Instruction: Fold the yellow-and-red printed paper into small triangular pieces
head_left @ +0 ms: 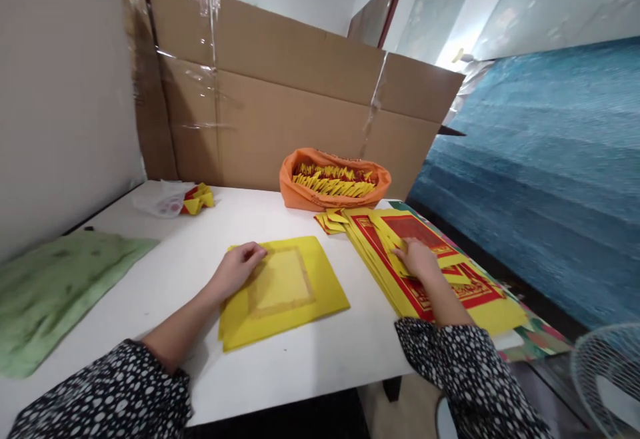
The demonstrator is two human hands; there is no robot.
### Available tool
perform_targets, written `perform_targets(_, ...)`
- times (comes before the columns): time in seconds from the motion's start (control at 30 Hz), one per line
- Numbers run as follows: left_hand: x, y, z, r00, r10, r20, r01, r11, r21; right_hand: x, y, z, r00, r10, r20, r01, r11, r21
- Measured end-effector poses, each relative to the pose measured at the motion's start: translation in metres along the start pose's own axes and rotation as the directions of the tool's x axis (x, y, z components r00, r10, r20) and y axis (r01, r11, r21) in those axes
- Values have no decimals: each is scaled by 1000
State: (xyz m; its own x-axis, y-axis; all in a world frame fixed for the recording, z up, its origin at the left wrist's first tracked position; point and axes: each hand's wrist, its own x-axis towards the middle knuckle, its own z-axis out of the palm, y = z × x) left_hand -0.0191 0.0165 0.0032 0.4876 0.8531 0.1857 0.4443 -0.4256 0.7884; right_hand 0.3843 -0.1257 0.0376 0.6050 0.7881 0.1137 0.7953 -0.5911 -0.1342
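Note:
My left hand [239, 270] is over the left edge of a small stack of yellow paper sheets [327, 276]. Its fingers are curled in with thumb against finger; whether a sheet is between them is hidden. The sheets' middle shows a paler rectangle with a brownish border. To the right, my right hand [421, 260] closes on a folded yellow paper [393, 242] that lies slantwise over a pile of yellow sheets with red print [370, 242]. Just behind that pile sit several small folded yellow-and-red pieces [331, 220].
An orange bag [305, 200] packed with folded yellow-and-red pieces stands against a cardboard panel [290, 119]. At the left lie a green cloth [65, 279] and a plastic bag [163, 200] beside a folded paper piece [200, 199]. A fan [610, 372] stands off the right edge.

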Motion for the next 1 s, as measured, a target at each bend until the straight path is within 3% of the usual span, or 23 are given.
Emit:
perform_targets(0.07,-1,-8,2,996,83,19,-85,984,156,-24,-26,10,987,-158,-7,158,985,69)
perform_targets(0.13,-3,-15,4,987,134,84,-153,948,281,-53,-52,22,936,-346,71,330,929,170)
perform_targets(0.2,-4,-20,6,973,139,183,-200,906,373,-79,-74,32,729,-666,155,561,713,421)
perform_targets(0.23,-4,-22,7,964,137,230,-222,887,404,-89,-81,35,647,-741,180,600,641,479)
perform_targets(0.27,-4,-23,7,953,140,270,-248,871,425,-96,-87,36,585,-787,198,618,590,520)
perform_targets(0.3,-3,-24,6,942,148,301,-274,857,436,-100,-90,36,563,-797,218,620,582,526)
perform_targets(0.4,0,-22,3,930,169,328,-312,835,453,-100,-94,34,578,-781,236,620,609,495)
perform_targets(0.5,-4,-9,1,906,244,346,-385,814,435,-95,-93,32,546,-814,197,674,567,473)
perform_targets(0.67,-27,29,9,714,473,516,-623,766,158,-95,-94,36,502,-856,122,763,505,404)
perform_targets(0.73,-35,39,13,675,491,551,-655,742,141,-94,-94,38,489,-868,89,782,481,395)
perform_targets(0.83,-39,45,17,655,477,586,-676,716,174,-91,-94,39,469,-882,48,799,447,404)
perform_targets(1.0,-36,46,11,664,471,580,-656,739,151,-91,-92,28,439,-895,78,813,433,389)
